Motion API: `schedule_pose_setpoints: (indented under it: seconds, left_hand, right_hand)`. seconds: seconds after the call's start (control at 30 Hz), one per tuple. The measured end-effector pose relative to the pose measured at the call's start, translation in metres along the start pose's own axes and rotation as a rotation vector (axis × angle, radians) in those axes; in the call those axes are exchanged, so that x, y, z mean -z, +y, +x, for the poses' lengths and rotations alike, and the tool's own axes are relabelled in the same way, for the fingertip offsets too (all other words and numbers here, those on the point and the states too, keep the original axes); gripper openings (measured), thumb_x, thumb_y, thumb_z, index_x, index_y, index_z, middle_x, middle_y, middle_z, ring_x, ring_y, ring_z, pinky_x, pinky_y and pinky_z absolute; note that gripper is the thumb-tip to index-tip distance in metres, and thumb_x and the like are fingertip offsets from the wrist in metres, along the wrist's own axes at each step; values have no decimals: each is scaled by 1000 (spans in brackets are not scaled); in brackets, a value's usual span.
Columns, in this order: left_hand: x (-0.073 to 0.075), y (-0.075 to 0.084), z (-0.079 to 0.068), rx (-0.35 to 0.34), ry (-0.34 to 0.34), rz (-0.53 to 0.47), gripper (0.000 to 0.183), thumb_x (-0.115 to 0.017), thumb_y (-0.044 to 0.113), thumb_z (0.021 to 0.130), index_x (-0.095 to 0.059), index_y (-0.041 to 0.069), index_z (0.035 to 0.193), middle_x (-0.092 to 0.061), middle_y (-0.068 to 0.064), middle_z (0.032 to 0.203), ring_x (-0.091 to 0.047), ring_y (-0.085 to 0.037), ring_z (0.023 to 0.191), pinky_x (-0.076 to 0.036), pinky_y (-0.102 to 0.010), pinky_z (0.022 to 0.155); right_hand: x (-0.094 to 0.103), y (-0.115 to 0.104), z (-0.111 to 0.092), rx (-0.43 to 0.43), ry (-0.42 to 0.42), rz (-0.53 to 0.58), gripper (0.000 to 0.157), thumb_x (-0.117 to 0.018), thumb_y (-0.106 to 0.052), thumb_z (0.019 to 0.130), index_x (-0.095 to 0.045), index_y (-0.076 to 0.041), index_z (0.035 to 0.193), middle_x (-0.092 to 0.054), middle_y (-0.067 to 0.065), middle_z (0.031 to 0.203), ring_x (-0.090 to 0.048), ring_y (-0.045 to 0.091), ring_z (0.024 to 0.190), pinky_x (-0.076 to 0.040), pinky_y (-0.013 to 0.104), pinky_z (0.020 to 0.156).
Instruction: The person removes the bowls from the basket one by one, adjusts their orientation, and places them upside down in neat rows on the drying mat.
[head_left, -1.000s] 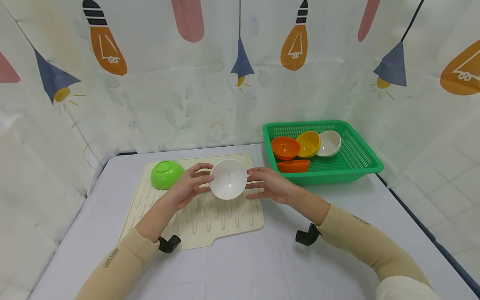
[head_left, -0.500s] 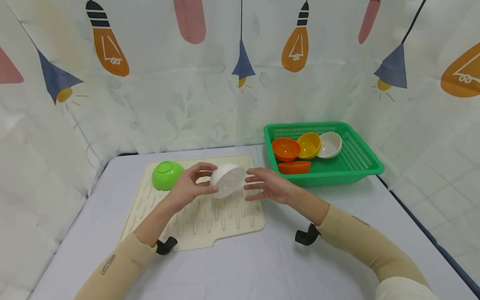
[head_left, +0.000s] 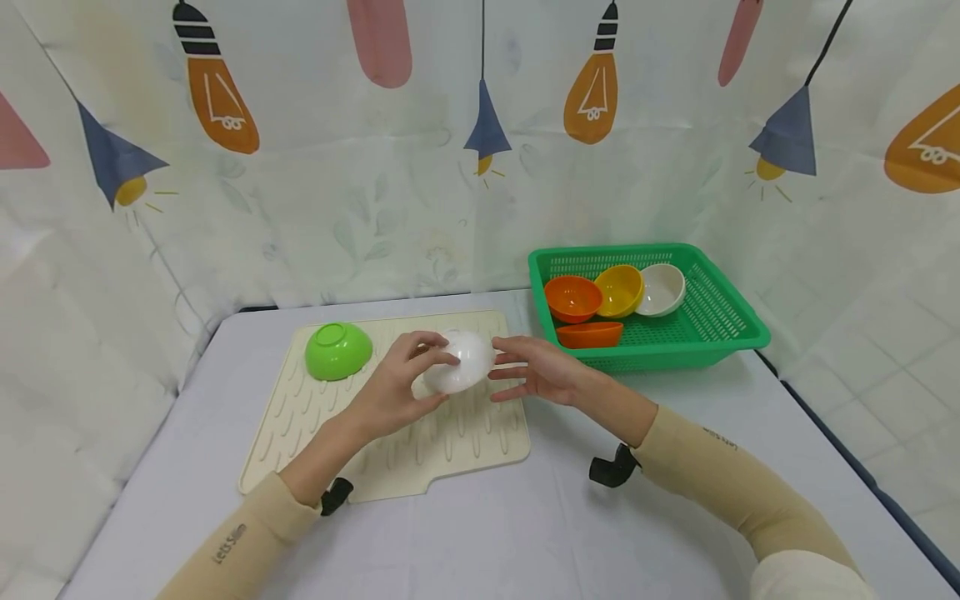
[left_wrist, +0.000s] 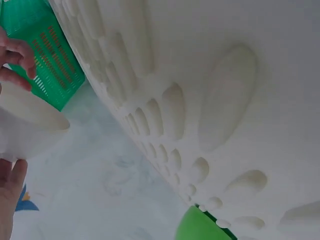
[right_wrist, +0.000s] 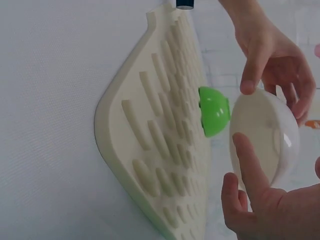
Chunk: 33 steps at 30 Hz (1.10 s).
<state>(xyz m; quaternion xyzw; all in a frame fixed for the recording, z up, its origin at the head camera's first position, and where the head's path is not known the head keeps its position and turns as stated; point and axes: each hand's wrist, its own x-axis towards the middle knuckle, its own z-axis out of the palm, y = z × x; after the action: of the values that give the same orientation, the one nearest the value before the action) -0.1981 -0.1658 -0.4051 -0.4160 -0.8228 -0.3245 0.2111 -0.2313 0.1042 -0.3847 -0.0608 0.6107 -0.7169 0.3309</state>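
Note:
My left hand grips a small white bowl by its side, over the cream draining mat. The bowl is tipped with its opening downward, its rounded outside showing in the head view. In the right wrist view the hollow of the white bowl faces the mat side. My right hand is at the bowl's right side, fingers spread and fairly straight; its index finger overlaps the rim in the right wrist view. A green bowl lies upside down at the mat's back left.
At the back right stands a green basket with an orange bowl, a yellow bowl, a white bowl and an orange piece lying in front. A printed curtain hangs behind the table.
My left hand has turned the white bowl from its opening facing me to facing down, rolling the wrist over. My right hand has stayed nearly still beside it.

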Motion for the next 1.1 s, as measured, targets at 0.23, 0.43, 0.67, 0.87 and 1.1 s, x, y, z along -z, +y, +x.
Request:
schedule_pose_setpoints:
  seconds: [0.23,0.43,0.67,0.87,1.1]
  left_hand:
    - [-4,6,4,-188,-65,203,58,-89,-10,67,-67,14,115,-54,-14,131,-48,-36,123,-56,-46,93]
    - [-10,9,8,-314,-100,333,59,-87,-13,65,-67,12,115,-56,-14,128,-52,-37,119,-55,-42,95]
    - [-14,9,11,-414,-110,428,42,-78,-8,79,-67,11,114,-59,-14,125,-55,-37,116,-50,-42,102]
    - [-15,10,12,-443,-110,451,39,-75,-7,83,-66,10,116,-59,-15,127,-56,-38,116,-50,-43,102]
    - [-19,14,11,-441,-111,426,35,-73,-7,85,-67,9,116,-60,-15,128,-57,-37,118,-48,-43,105]
  right_hand:
    - [1,-2,0,-4,3,-10,48,-57,-31,106,-47,-3,144,-44,22,145,-52,38,128,-56,54,90]
    - [1,-3,-1,-1,4,-24,46,-57,-29,106,-49,-1,142,-48,19,143,-52,37,128,-57,53,91]
    - [2,-3,1,-12,12,-58,48,-58,-27,106,-47,0,143,-50,18,141,-53,36,125,-57,51,91]
    - [2,-4,2,-15,24,-96,58,-61,-28,105,-39,2,148,-49,18,141,-53,36,124,-57,50,90]
    - [0,-2,3,-40,79,-144,66,-67,-26,101,-33,3,150,-52,20,136,-54,36,120,-59,48,87]
